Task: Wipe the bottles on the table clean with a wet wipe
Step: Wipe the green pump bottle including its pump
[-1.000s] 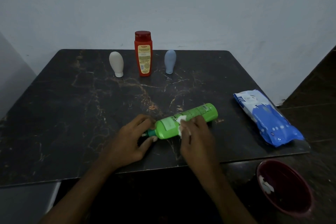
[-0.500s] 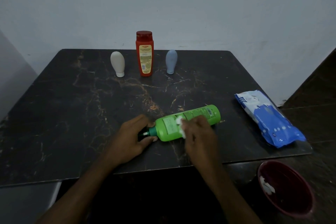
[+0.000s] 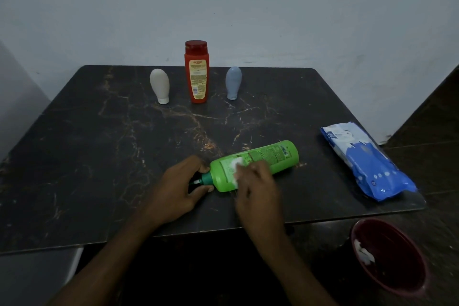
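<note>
While the green bottle point(image 3: 273, 156) lies on the table point(image 3: 99, 156), the left hand point(image 3: 176, 189) grips its neck. The blurred right hand point(image 3: 258, 189) pinches a wet wipe point(image 3: 235, 166) against it.

a dark marble-patterned table point(image 3: 74, 169) veined in orange and white stands against a pale wall. along its far edge three bottles stand upright in a row: a white bottle point(image 3: 160, 85) resting on its cap, a taller red bottle point(image 3: 196, 74) with a yellow label, and a blue-grey bottle point(image 3: 233, 83), also cap down. near the front edge a green bottle point(image 3: 273, 156) lies on its side, cap pointing left. a blue-and-white pack of wipes point(image 3: 367, 161) lies flat at the right edge.
</note>
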`<state>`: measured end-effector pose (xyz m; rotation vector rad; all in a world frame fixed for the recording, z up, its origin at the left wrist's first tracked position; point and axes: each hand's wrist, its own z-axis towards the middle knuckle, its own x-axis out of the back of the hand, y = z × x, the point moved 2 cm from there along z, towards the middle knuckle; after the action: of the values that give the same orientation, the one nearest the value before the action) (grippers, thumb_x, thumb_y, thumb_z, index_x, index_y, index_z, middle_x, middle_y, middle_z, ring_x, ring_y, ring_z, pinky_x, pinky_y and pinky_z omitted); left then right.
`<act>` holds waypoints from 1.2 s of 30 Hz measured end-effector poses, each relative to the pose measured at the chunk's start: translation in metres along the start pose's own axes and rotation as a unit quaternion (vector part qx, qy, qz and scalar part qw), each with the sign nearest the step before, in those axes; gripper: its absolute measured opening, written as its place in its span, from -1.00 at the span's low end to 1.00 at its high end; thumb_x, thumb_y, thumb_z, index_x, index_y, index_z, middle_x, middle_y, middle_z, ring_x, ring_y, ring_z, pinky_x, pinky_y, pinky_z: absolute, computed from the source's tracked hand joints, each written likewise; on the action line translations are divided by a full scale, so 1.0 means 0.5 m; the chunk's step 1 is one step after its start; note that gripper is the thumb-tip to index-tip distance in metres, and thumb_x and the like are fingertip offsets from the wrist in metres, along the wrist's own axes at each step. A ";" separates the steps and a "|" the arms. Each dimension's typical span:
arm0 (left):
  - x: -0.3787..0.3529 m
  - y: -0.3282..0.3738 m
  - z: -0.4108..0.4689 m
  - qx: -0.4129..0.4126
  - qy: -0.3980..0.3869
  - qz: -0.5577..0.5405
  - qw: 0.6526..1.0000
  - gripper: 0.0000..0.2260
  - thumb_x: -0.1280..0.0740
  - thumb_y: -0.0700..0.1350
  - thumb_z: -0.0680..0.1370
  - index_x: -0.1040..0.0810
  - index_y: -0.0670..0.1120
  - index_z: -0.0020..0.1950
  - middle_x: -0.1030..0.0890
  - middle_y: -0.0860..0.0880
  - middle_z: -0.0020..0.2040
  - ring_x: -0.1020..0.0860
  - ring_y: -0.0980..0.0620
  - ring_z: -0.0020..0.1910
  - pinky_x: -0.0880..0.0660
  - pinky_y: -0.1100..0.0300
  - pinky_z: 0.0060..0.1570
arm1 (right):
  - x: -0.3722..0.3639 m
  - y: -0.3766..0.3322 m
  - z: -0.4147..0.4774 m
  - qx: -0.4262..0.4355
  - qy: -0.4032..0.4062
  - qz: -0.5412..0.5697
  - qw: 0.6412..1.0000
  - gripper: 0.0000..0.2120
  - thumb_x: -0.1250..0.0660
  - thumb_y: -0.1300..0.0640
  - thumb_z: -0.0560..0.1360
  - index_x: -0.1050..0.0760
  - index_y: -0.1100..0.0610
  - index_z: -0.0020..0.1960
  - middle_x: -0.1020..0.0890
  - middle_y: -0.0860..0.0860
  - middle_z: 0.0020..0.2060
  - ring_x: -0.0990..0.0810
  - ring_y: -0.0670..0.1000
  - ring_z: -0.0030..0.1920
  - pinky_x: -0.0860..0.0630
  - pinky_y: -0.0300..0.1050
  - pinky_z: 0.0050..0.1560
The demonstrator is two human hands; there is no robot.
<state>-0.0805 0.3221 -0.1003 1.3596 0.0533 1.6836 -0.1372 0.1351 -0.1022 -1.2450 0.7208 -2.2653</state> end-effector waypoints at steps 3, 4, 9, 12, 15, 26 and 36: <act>0.001 0.001 0.001 0.000 0.001 -0.002 1.000 -0.70 -0.59 -0.12 0.44 -0.54 -0.06 0.06 -0.60 0.11 0.03 -0.56 0.22 0.00 -0.45 0.38 0.01 | -0.016 -0.014 -0.018 0.055 -0.020 0.024 0.998 -0.77 -0.28 0.20 0.56 -0.58 0.13 0.18 -0.50 -0.02 -0.03 -0.55 0.00 -0.13 -0.55 -0.10 -0.11; 0.001 0.000 0.000 -0.001 0.001 -0.002 1.000 -0.70 -0.59 -0.12 0.44 -0.53 -0.06 0.05 -0.60 0.10 0.02 -0.56 0.22 -0.01 -0.45 0.38 0.00 | -0.011 -0.011 -0.011 0.055 -0.015 0.025 0.998 -0.79 -0.27 0.20 0.56 -0.59 0.13 0.16 -0.49 -0.04 -0.04 -0.54 -0.01 -0.14 -0.54 -0.10 -0.13; 0.001 -0.002 0.001 -0.005 0.001 -0.005 1.000 -0.71 -0.58 -0.10 0.45 -0.53 -0.05 0.06 -0.61 0.11 0.03 -0.58 0.18 -0.02 -0.49 0.28 -0.02 | 0.063 0.087 0.051 -0.092 0.041 0.033 0.994 -0.87 -0.32 0.12 0.58 -0.61 0.09 0.07 -0.49 -0.10 -0.15 -0.53 -0.09 -0.22 -0.54 -0.29 -0.27; 0.001 -0.002 0.001 -0.004 0.006 -0.003 1.000 -0.71 -0.58 -0.09 0.45 -0.54 -0.05 0.06 -0.62 0.10 0.03 -0.59 0.15 -0.03 -0.50 0.21 -0.02 | 0.106 0.133 0.077 -0.116 0.074 -0.013 0.990 -0.79 -0.36 0.17 0.56 -0.61 0.13 0.17 -0.48 0.00 -0.11 -0.50 -0.13 -0.21 -0.42 -0.42 -0.26; 0.000 0.000 0.002 -0.001 0.007 -0.011 1.000 -0.71 -0.59 -0.09 0.44 -0.54 -0.05 0.04 -0.62 0.10 0.01 -0.59 0.15 -0.03 -0.50 0.21 -0.03 | 0.092 0.108 0.071 -0.098 0.055 -0.014 0.994 -0.81 -0.35 0.20 0.56 -0.62 0.17 0.15 -0.47 -0.02 -0.10 -0.50 -0.13 -0.21 -0.42 -0.42 -0.26; 0.000 0.003 0.003 0.016 -0.003 -0.011 1.000 -0.68 -0.57 -0.23 0.41 -0.47 -0.02 -0.05 -0.59 0.09 -0.04 -0.54 0.21 -0.06 -0.44 0.38 -0.06 | -0.031 -0.086 0.041 0.094 -0.140 -0.097 0.981 -0.83 -0.42 0.20 0.38 -0.57 0.13 -0.03 -0.46 0.05 0.03 -0.49 0.08 -0.04 -0.47 -0.03 -0.06; -0.002 -0.005 0.002 0.023 -0.002 -0.020 1.000 -0.76 -0.53 -0.15 0.42 -0.50 -0.03 -0.05 -0.61 0.09 -0.04 -0.59 0.11 -0.05 -0.51 0.14 -0.04 | -0.030 -0.102 0.010 0.109 -0.147 -0.175 0.967 -0.46 -0.48 0.20 0.21 -0.56 0.22 0.19 -0.53 0.12 0.09 -0.54 0.09 -0.07 -0.52 -0.08 -0.09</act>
<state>-0.0783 0.3223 -0.1019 1.3859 0.1167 1.6560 -0.1326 0.1819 -0.0768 -1.6520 0.1438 -2.2726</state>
